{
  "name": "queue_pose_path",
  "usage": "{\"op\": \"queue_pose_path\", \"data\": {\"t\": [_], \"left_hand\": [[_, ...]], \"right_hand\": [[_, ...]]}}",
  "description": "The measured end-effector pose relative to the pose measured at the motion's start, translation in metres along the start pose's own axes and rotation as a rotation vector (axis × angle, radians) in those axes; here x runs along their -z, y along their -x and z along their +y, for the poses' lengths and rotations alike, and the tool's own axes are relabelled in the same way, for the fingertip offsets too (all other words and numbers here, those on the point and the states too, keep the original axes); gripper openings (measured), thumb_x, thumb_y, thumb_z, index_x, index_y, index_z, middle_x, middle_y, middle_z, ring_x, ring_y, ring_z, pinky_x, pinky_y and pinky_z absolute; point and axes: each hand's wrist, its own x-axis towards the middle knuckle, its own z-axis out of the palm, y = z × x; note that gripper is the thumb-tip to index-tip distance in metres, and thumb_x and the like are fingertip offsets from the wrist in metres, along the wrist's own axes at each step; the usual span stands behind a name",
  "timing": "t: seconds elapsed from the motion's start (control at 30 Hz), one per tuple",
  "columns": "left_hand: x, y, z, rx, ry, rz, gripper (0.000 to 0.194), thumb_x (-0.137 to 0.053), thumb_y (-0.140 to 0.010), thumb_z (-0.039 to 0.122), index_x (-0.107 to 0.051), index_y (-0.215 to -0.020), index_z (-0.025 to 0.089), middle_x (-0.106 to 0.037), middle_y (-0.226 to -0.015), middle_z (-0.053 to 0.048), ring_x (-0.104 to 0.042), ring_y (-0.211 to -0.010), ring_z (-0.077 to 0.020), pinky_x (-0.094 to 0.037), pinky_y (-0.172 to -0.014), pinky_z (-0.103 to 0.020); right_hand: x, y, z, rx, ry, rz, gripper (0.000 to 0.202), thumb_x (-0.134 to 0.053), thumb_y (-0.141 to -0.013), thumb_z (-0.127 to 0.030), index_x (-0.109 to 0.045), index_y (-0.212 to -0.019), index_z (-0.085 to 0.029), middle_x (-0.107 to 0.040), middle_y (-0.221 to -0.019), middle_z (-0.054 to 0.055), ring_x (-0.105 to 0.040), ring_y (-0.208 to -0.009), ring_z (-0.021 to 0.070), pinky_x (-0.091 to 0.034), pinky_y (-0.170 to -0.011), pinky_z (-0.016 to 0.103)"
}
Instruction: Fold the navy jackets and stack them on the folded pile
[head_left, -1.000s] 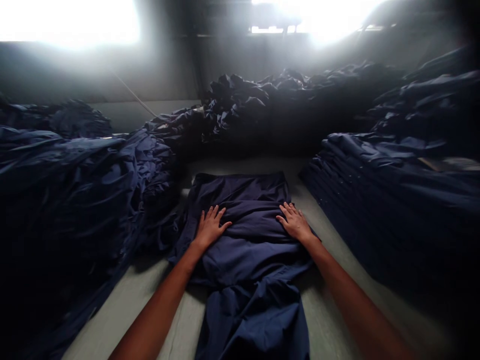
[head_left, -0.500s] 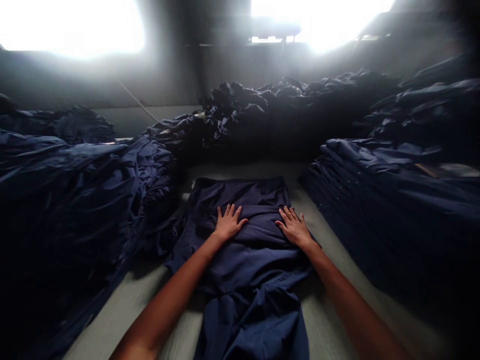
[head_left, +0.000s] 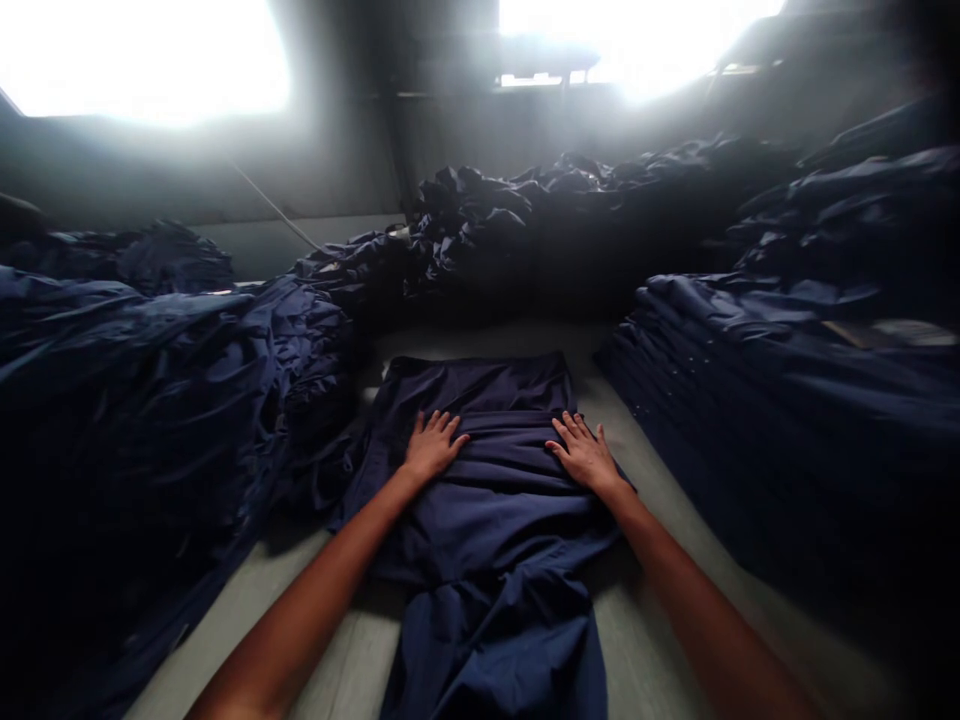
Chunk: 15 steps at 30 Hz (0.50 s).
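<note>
A dark navy garment (head_left: 495, 520) lies spread on the table in front of me, its lower part bunched and trailing toward my body. I cannot make out its exact kind. My left hand (head_left: 433, 445) rests flat on the left side of the cloth, fingers spread. On the right side, close to the fabric's edge, my right hand (head_left: 582, 450) also presses flat with its fingers apart. Small creases run across the cloth between the two hands. Neither hand grips anything.
Tall stacks of navy garments stand close on the left (head_left: 187, 400) and on the right (head_left: 787, 400). A crumpled heap of dark clothes (head_left: 480, 225) closes off the back. The pale tabletop (head_left: 660, 450) shows on both sides of the garment.
My left hand has slid left across the cloth, farther from my right hand. My right hand has shifted slightly left. The creases between them look straighter.
</note>
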Motion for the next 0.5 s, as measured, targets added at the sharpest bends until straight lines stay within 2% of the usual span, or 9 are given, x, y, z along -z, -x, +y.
{"op": "queue_pose_path", "data": {"t": [0.07,0.17,0.27,0.37,0.43,0.5], "left_hand": [[0.007,0.004,-0.019,0.051,-0.016,-0.009,0.06,-0.032,-0.107,0.055,-0.045,-0.16,0.028,-0.039,-0.167,-0.008,-0.02,-0.16,-0.0345,-0.001,-0.127,-0.067],[0.019,0.006,-0.037,0.114,-0.024,-0.04,0.06,-0.036,-0.106,0.051,-0.046,-0.159,0.025,-0.037,-0.168,-0.012,-0.021,-0.158,-0.041,-0.01,-0.123,-0.074],[0.028,0.002,-0.03,0.104,-0.03,-0.02,0.062,-0.035,-0.106,0.051,-0.042,-0.161,0.023,-0.027,-0.172,-0.012,-0.012,-0.161,-0.0395,-0.008,-0.124,-0.071],[0.03,-0.001,-0.013,0.035,-0.023,0.018,0.065,-0.03,-0.108,0.052,-0.03,-0.166,0.025,-0.017,-0.175,-0.005,-0.003,-0.163,-0.0321,-0.003,-0.128,-0.064],[0.028,0.002,-0.009,0.017,-0.014,0.013,0.064,-0.028,-0.108,0.052,-0.029,-0.166,0.026,-0.019,-0.174,-0.004,-0.004,-0.163,-0.0304,-0.003,-0.128,-0.063],[0.023,0.009,-0.015,0.042,-0.008,-0.017,0.063,-0.028,-0.108,0.05,-0.033,-0.165,0.024,-0.025,-0.173,-0.006,-0.013,-0.162,-0.0329,-0.01,-0.127,-0.065]], "right_hand": [[0.001,0.0,0.0,-0.005,-0.01,0.004,0.066,-0.026,-0.108,-0.061,-0.034,-0.164,-0.027,-0.022,-0.174,0.005,-0.016,-0.161,0.0264,-0.011,-0.127,0.065],[0.001,0.0,0.0,-0.011,-0.021,0.01,0.065,-0.027,-0.109,-0.06,-0.035,-0.164,-0.027,-0.022,-0.173,0.005,-0.017,-0.161,0.0261,-0.013,-0.127,0.065],[0.0,0.0,0.001,-0.016,-0.027,0.003,0.064,-0.028,-0.109,-0.059,-0.037,-0.163,-0.026,-0.023,-0.173,0.005,-0.017,-0.161,0.0268,-0.014,-0.127,0.064],[0.0,0.0,0.001,-0.02,-0.028,0.005,0.064,-0.028,-0.109,-0.058,-0.038,-0.163,-0.026,-0.023,-0.173,0.005,-0.017,-0.161,0.0271,-0.015,-0.127,0.064],[-0.001,0.0,0.001,-0.019,-0.029,0.01,0.063,-0.028,-0.109,-0.058,-0.037,-0.163,-0.027,-0.023,-0.173,0.005,-0.017,-0.161,0.0267,-0.015,-0.127,0.064],[-0.002,0.0,0.002,-0.015,-0.031,0.014,0.063,-0.028,-0.109,-0.058,-0.037,-0.163,-0.027,-0.024,-0.173,0.005,-0.018,-0.161,0.0265,-0.016,-0.127,0.064]]}}
